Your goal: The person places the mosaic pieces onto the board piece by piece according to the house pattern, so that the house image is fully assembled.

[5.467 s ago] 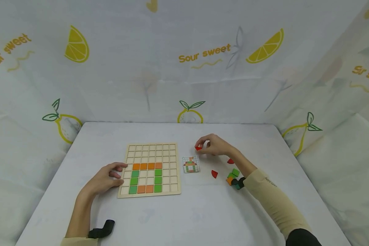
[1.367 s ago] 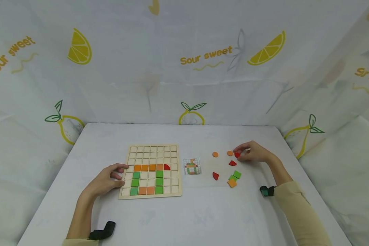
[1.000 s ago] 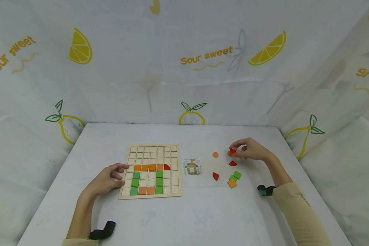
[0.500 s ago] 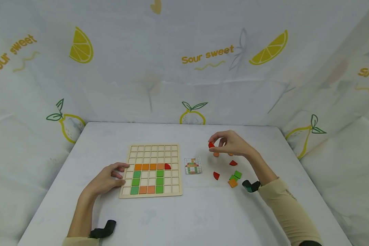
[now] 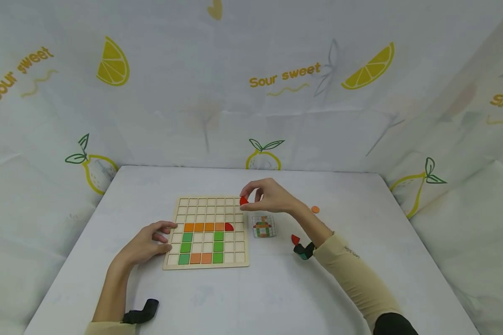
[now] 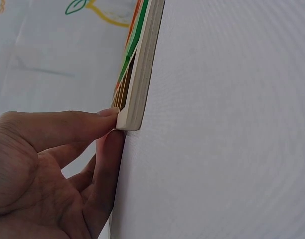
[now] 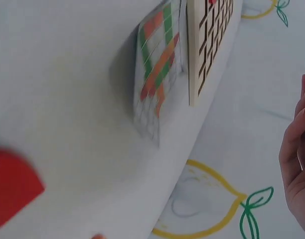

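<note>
A wooden grid board [image 5: 246, 237] lies on the table, holding a row of orange square tiles [image 5: 199, 227], a red quarter-circle tile [image 5: 228, 227] at that row's right end, and green tiles [image 5: 219, 247] below. With thumb and fingertips, my left hand [image 5: 140, 245] touches the board's left edge; the left wrist view has the thumb against the corner of the board [image 6: 137, 99]. Over the board's upper right corner, my right hand [image 5: 272, 197] pinches another red quarter-circle tile [image 5: 243, 200]. That tile is not visible in the right wrist view, where part of the hand [image 7: 299, 159] appears.
Right of the board lies a small pattern card [image 5: 263, 226] with a coloured grid picture. Farther right are a loose red quarter-circle tile [image 5: 295, 239] and an orange disc [image 5: 315, 210]. My right forearm covers part of that area. A printed cloth backdrop stands behind the table.
One red quarter-circle tile has joined the orange row. My right hand then picked up another at the right and carried it left to the board. My left hand has stayed at the board's edge.
</note>
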`<state>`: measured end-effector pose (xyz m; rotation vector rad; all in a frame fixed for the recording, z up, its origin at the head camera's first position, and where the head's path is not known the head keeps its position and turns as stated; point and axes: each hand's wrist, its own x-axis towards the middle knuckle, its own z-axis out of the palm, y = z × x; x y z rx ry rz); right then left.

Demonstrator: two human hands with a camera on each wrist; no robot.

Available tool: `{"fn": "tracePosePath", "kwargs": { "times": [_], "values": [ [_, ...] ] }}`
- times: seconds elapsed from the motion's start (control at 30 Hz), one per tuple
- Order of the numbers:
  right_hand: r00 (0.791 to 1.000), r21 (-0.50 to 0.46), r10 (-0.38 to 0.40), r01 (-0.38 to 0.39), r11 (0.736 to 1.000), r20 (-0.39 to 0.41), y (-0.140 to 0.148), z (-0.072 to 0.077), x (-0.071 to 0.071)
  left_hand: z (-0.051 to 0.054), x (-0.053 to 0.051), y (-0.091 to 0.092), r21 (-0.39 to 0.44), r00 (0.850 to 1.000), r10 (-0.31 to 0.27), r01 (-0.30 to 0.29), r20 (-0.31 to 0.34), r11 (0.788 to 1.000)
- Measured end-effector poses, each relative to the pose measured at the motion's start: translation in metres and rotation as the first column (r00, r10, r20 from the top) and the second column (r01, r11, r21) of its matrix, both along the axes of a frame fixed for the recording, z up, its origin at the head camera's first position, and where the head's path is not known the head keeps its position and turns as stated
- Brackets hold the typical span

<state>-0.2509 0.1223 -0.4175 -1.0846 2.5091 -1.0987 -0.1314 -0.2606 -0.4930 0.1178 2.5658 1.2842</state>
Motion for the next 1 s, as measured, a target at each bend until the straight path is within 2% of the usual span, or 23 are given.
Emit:
{"fn": "tracePosePath", "kwargs": {
  "times": [0.17, 0.43, 0.6, 0.77, 1.0],
  "values": [
    [0.997, -0.008, 0.07, -0.07, 0.998, 0.025, -0.043, -0.01, -0.002, -0.002, 0.001, 0.001, 0.001, 1.0, -0.005, 0.005, -0.011, 1.0],
    [0.981, 0.002, 0.18, -0.181, 0.983, 0.067, -0.102, -0.022, 0.001, -0.002, 0.001, 0.001, -0.008, 1.0, 0.005, -0.005, 0.002, 1.0],
    [0.983, 0.046, 0.154, -0.159, 0.986, 0.105, -0.129, -0.035, 0.003, -0.001, 0.0, 0.001, -0.004, 1.0, 0.001, -0.001, 0.001, 1.0],
    [0.988, 0.135, 0.118, -0.131, 0.982, 0.103, -0.151, -0.044, 0.008, -0.002, -0.001, -0.001, -0.003, 1.0, -0.001, 0.001, 0.003, 1.0],
    [0.998, 0.308, 0.056, -0.063, 0.949, 0.03, -0.175, -0.052, 0.014, -0.002, -0.001, 0.0, -0.006, 1.0, 0.017, -0.016, 0.021, 1.0]
  ]
}}
